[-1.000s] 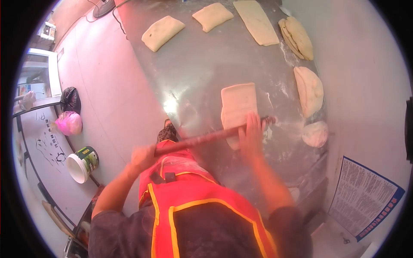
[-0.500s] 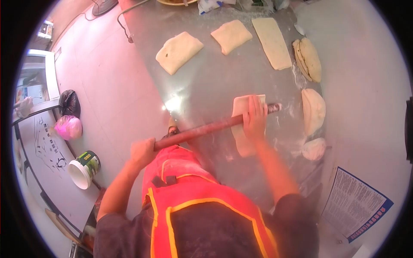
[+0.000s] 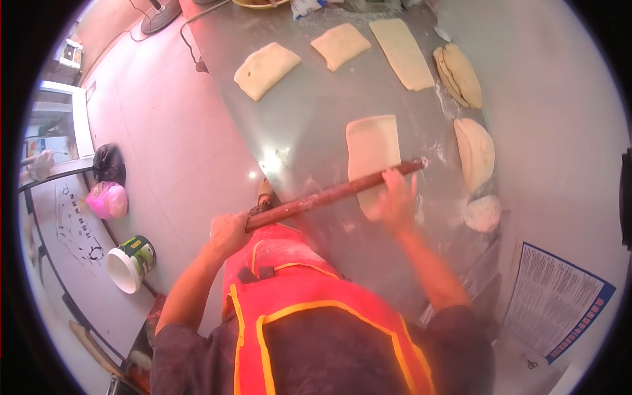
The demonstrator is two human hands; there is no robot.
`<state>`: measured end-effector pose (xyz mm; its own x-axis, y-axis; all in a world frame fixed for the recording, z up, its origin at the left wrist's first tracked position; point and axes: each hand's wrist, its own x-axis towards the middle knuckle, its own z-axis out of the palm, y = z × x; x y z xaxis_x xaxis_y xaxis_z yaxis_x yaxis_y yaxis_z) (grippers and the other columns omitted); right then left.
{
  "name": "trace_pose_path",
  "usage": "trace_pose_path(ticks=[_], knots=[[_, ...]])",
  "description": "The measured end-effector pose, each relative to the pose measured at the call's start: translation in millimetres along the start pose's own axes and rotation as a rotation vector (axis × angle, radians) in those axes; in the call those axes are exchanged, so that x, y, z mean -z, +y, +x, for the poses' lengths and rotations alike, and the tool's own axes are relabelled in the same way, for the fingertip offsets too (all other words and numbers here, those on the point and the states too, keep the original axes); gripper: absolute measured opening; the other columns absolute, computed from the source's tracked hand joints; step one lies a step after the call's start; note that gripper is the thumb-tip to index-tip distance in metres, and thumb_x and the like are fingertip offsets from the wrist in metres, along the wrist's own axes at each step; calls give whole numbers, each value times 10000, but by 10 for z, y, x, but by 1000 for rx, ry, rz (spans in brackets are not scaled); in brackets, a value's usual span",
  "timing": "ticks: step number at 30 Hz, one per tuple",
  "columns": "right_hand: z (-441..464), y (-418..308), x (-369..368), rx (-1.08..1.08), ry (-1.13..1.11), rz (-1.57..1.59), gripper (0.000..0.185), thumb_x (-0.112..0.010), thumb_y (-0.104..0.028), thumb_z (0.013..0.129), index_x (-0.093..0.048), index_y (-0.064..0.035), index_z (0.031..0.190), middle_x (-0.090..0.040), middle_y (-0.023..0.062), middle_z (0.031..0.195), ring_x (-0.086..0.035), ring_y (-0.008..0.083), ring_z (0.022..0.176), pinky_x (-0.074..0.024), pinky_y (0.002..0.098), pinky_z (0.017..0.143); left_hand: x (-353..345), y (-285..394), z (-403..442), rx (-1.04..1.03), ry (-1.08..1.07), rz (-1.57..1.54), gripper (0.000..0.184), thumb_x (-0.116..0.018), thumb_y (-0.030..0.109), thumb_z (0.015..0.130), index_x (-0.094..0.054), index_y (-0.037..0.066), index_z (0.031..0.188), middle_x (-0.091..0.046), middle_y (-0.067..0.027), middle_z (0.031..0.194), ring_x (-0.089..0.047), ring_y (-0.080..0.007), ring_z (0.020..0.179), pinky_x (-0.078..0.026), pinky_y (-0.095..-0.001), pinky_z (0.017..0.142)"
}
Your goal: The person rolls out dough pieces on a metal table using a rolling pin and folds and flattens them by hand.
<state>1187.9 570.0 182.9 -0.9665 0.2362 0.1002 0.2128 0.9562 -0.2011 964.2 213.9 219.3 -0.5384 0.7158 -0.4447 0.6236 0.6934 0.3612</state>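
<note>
A dark red wooden rolling pin [image 3: 316, 199] lies slantwise across a flattened strip of pale dough [image 3: 373, 141] on the steel table. My left hand [image 3: 228, 232] is closed around the pin's near left end, past the table edge. Near its right end, my right hand [image 3: 397, 201] has fingers stretched and apart, the fingertips touching the pin. The palm is over the lower part of the dough, hiding some of it. On the right lie a folded dough piece [image 3: 475, 155] and a rounder dough lump [image 3: 482, 214].
Toward the far side of the steel table [image 3: 296, 125] lie dough pieces [image 3: 266, 69], [image 3: 340, 46] and a longer dough strip [image 3: 402, 54]. A rolled dough piece [image 3: 457, 76] is by the wall. A bucket [image 3: 130, 263] and bags [image 3: 106, 199] are at left.
My right hand has drawn back toward me, from lying flat over the pin to touching it with its fingertips. The pin has moved nearer along the dough, showing more of its far part.
</note>
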Motion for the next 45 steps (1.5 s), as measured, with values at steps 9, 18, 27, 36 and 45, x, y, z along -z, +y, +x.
trace_pose_path(ticks=[9, 18, 27, 36, 45], knots=[[306, 18, -232, -94, 90, -8, 519, -409, -281, 953, -370, -54, 1418, -368, 161, 1469, -329, 328, 1361, -193, 537, 1122, -735, 172, -270, 80, 29, 178, 128, -626, 167, 775, -567, 57, 800, -644, -159, 722, -638, -355, 706, -491, -469, 622], [-1437, -138, -241, -221, 77, 71, 650, -571, -261, 869, -327, -28, 1425, -330, 162, 1483, -313, 387, 1354, -186, 589, 1106, -799, 850, -636, 146, -155, -24, 198, -659, 209, 762, -549, 64, 841, -655, -143, 787, -642, -344, 753, -501, -452, 651], [-623, -122, -156, -201, 26, 19, 606, -487, -318, 912, -333, -38, 1427, -344, 181, 1474, -302, 365, 1372, -165, 588, 1114, -618, 503, -459, 41, -120, -111, 215, -661, 241, 776, -550, 67, 835, -649, -148, 786, -640, -358, 752, -498, -462, 638], [-52, -179, -290, -189, 66, -59, 519, -364, -238, 973, -297, -40, 1447, -340, 164, 1482, -300, 354, 1378, -142, 580, 1116, 36, 80, 89, 34, -137, 5, 190, -637, 230, 800, -552, 62, 827, -643, -151, 757, -634, -363, 722, -485, -469, 610], [2003, -44, -318, -121, 211, -11, 557, -441, -289, 943, -328, -26, 1422, -381, 165, 1450, -341, 334, 1350, -208, 561, 1105, 288, -553, 651, 21, 79, 15, 298, -655, 329, 826, -542, 55, 859, -640, -152, 733, -632, -366, 722, -477, -476, 617]])
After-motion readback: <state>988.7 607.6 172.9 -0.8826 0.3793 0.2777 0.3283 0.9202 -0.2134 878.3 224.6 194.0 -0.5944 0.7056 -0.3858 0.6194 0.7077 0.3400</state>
